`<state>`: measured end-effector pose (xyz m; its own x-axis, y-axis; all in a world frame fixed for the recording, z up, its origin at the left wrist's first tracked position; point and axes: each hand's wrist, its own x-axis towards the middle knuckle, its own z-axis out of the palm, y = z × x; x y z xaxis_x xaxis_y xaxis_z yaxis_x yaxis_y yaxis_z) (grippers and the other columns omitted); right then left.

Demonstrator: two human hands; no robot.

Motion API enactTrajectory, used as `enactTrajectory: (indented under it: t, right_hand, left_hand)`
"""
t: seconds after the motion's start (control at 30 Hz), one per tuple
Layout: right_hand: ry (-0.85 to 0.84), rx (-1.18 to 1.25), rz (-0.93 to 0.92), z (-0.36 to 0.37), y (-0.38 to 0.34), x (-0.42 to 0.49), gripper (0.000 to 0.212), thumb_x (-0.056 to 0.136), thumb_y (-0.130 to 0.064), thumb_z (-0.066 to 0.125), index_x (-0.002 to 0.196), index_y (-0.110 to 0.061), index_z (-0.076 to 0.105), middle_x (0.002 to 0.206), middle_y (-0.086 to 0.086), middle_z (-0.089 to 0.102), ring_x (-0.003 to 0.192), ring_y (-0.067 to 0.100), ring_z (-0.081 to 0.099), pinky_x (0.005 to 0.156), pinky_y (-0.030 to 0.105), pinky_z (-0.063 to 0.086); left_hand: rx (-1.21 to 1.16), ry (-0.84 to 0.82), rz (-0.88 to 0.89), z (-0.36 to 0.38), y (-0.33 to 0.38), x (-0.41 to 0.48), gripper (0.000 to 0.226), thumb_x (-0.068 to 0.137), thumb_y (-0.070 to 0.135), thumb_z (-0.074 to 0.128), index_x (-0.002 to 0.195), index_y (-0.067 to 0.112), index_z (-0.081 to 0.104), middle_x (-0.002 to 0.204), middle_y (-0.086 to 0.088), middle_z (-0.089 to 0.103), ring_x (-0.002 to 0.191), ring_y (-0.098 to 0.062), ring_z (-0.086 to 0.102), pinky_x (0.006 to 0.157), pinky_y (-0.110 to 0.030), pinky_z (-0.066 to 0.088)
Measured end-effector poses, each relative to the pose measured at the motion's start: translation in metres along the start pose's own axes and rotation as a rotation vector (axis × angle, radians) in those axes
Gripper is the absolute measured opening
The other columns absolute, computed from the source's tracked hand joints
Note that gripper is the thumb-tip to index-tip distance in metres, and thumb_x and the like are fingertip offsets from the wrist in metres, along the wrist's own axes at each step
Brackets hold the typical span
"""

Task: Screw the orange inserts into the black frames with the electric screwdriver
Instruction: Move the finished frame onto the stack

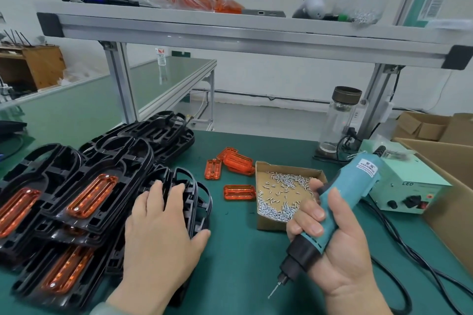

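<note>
My right hand (pixel 330 243) grips the teal electric screwdriver (pixel 340 202), bit pointing down at the mat. My left hand (pixel 163 222) lies flat, fingers spread, on a leaning row of empty black frames (pixel 197 194). To its left, black frames with orange inserts (pixel 92 195) screwed in lie stacked. More empty black frames (pixel 158 133) are piled behind. Several loose orange inserts (pixel 239 192) lie on the green mat between the frames and an open cardboard box of small silver screws (pixel 284 194).
The screwdriver's pale green power supply (pixel 407 186) stands at the right, cables trailing forward. Large cardboard boxes (pixel 450 202) line the right edge. A glass bottle (pixel 337 120) stands at the back by the aluminium shelf post. Bags sit on the overhead shelf (pixel 230 33).
</note>
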<state>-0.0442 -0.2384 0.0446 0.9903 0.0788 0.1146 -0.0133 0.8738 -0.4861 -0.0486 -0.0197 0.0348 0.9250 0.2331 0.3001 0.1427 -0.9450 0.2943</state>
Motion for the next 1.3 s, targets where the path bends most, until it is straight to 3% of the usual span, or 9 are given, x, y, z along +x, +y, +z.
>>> enactTrajectory:
  t: [0.37,0.5,0.6,0.7,0.77,0.87,1.0,1.13,1.3]
  right_hand:
    - [0.0,0.005,0.015,-0.001,0.002,0.0,0.062,0.044,-0.03,0.097,0.095,-0.017,0.066,0.057,-0.004,0.039,0.039,0.007,0.04,0.045,0.025,0.045]
    - [0.016,0.002,0.02,0.0,0.003,0.0,0.063,0.041,-0.03,0.098,0.094,-0.017,0.066,0.057,-0.004,0.039,0.039,0.008,0.04,0.044,0.025,0.045]
    - [0.041,0.006,0.021,0.001,0.004,0.0,0.068,0.036,-0.029,0.099,0.094,-0.016,0.066,0.057,-0.003,0.039,0.038,0.008,0.038,0.043,0.026,0.044]
    - [0.049,0.018,0.025,0.002,0.004,0.0,0.069,0.033,-0.029,0.1,0.092,-0.016,0.068,0.056,-0.003,0.038,0.036,0.008,0.038,0.041,0.027,0.044]
    - [0.048,0.021,0.026,0.002,0.004,0.001,0.067,0.032,-0.029,0.1,0.091,-0.016,0.069,0.056,-0.003,0.037,0.036,0.009,0.038,0.041,0.027,0.044]
    - [0.055,0.019,0.018,0.002,0.004,0.002,0.068,0.03,-0.029,0.1,0.09,-0.016,0.07,0.055,-0.003,0.036,0.035,0.009,0.038,0.04,0.027,0.044]
    - [0.078,0.018,-0.006,0.0,0.005,0.006,0.068,0.027,-0.029,0.1,0.088,-0.014,0.072,0.053,0.0,0.037,0.033,0.01,0.037,0.038,0.029,0.043]
    - [0.082,0.013,-0.015,-0.003,0.004,0.01,0.069,0.025,-0.029,0.1,0.086,-0.013,0.072,0.051,0.001,0.035,0.03,0.012,0.036,0.036,0.029,0.042]
    - [0.092,0.005,-0.021,-0.006,0.003,0.013,0.07,0.021,-0.029,0.1,0.084,-0.012,0.074,0.048,0.003,0.035,0.028,0.014,0.036,0.032,0.032,0.041]
  left_hand:
    - [-0.136,0.022,0.04,-0.008,0.009,-0.003,0.082,0.08,0.06,0.055,0.147,0.027,0.02,0.157,-0.001,0.014,0.145,-0.023,0.003,0.116,-0.038,0.009]
    - [-0.228,0.092,0.203,-0.018,0.024,0.006,0.07,0.079,0.045,0.065,0.139,0.019,0.041,0.141,0.002,0.043,0.137,-0.02,0.027,0.115,-0.03,0.013]
    - [-0.19,0.027,0.314,-0.025,0.04,0.025,0.055,0.084,0.048,0.056,0.133,0.024,0.049,0.124,0.009,0.055,0.123,-0.014,0.042,0.107,-0.023,0.024]
    - [-0.15,-0.063,0.324,-0.026,0.061,0.056,0.03,0.085,0.046,0.054,0.103,0.025,0.065,0.105,0.004,0.065,0.109,-0.02,0.055,0.096,-0.031,0.041]
    - [-0.108,-0.135,0.281,-0.02,0.072,0.082,0.023,0.086,0.04,0.053,0.089,0.019,0.064,0.096,0.0,0.066,0.1,-0.025,0.06,0.087,-0.034,0.048]
    - [-0.049,-0.21,0.16,-0.005,0.08,0.122,0.019,0.087,0.031,0.053,0.094,0.016,0.064,0.1,-0.003,0.067,0.096,-0.026,0.061,0.08,-0.031,0.049]
    - [0.058,-0.257,-0.039,0.014,0.077,0.171,0.019,0.085,0.02,0.055,0.101,0.01,0.057,0.113,-0.012,0.061,0.105,-0.031,0.056,0.089,-0.037,0.049]
    - [0.194,-0.303,-0.258,0.026,0.063,0.205,0.045,0.081,0.015,0.057,0.125,0.006,0.052,0.129,-0.016,0.051,0.119,-0.035,0.045,0.099,-0.041,0.041]
    - [0.281,-0.349,-0.398,0.034,0.04,0.229,0.058,0.085,0.019,0.053,0.14,0.006,0.037,0.14,-0.016,0.039,0.127,-0.034,0.036,0.104,-0.043,0.034]
